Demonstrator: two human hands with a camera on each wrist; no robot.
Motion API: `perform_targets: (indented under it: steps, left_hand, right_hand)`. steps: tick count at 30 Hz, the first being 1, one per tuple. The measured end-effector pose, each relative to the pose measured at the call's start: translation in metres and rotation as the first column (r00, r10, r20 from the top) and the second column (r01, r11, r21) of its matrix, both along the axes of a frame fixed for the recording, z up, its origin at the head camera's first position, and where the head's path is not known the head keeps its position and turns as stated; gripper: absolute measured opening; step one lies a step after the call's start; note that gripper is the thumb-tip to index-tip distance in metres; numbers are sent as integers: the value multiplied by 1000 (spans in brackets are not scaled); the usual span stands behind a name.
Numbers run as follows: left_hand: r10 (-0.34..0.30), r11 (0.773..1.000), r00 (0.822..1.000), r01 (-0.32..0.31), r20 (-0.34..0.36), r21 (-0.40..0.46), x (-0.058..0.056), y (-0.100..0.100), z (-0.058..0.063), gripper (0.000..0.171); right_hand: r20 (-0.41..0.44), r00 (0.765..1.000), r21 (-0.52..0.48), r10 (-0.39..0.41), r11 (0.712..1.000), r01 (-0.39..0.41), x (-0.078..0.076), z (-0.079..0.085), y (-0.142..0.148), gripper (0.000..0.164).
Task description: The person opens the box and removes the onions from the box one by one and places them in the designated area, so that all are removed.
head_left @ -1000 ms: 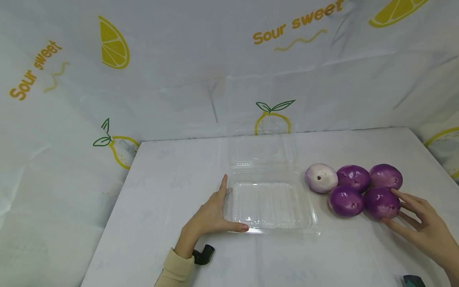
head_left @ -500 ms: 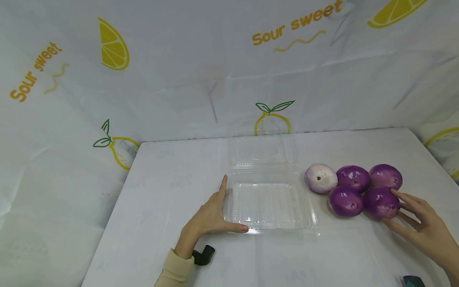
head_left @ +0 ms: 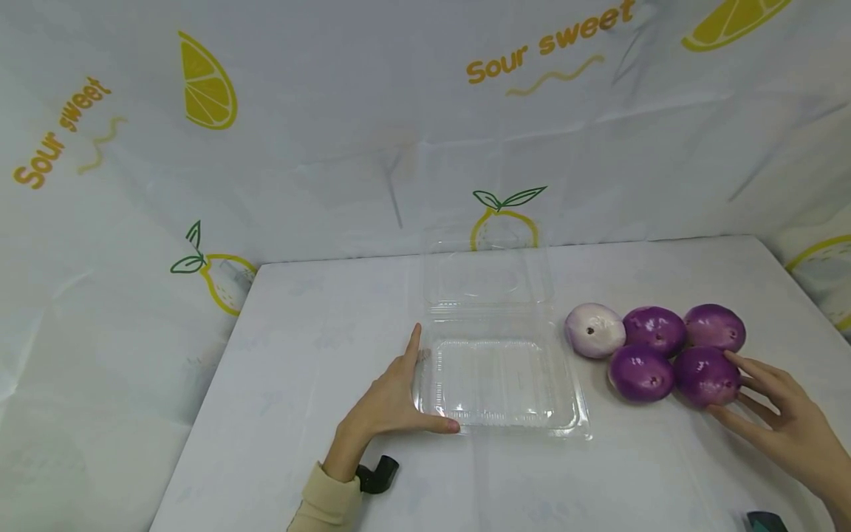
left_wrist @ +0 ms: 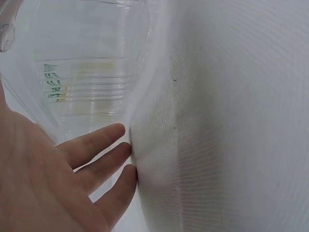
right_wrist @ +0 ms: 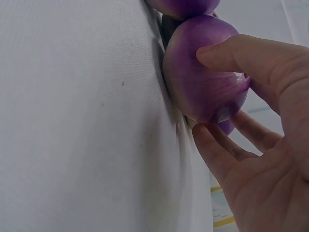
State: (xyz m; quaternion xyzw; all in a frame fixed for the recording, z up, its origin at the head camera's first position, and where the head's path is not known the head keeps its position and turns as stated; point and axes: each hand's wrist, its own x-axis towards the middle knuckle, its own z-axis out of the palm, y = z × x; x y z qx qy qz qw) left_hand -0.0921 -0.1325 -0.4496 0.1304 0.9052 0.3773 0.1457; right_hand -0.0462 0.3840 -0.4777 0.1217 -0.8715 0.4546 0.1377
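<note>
A clear plastic clamshell box (head_left: pixel 499 384) lies on the table, its lid (head_left: pixel 482 277) folded back to the rear. My left hand (head_left: pixel 388 399) is at the box's front left corner, the thumb along the front rim and the index finger along the left side. Its other fingers (left_wrist: pixel 104 171) are spread beside the box in the left wrist view. My right hand (head_left: pixel 787 421) has its thumb and fingers round the near-right purple onion (head_left: pixel 708 377), which stands on the table. In the right wrist view the thumb (right_wrist: pixel 227 55) lies across this onion.
Against the held onion sit more purple onions, one in front (head_left: pixel 641 374) and others behind (head_left: pixel 716 327). A paler, whitish onion (head_left: pixel 594 330) is closest to the box. A black curved piece (head_left: pixel 379 474) shows by the left wrist. A lemon-print cloth (head_left: pixel 319 148) hangs behind the table.
The box's front edge has shifted very slightly toward me, and the reflections on its base differ. Both hands and the onions keep their places.
</note>
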Motion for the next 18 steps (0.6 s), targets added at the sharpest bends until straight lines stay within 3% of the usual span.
perform_targets:
  steps: [6,11,14,18]
  left_hand:
    - [-21,1000,1000,21,11,16,1,1,2,149]
    - [-51,998,998,50,-35,-45,1,-2,6,137]
    - [-49,995,996,41,-80,-89,1,-4,11,129]
    - [6,991,988,-27,-156,-134,-2,-5,16,116]
  right_hand:
    - [-23,1000,1,8,1000,-8,0,0,0,95]
    - [-30,1000,7,3,1000,-3,0,2,1,97]
    - [-51,998,3,-44,999,44,1,8,-2,92]
    - [-129,980,31,-153,987,158,-1,21,-14,74]
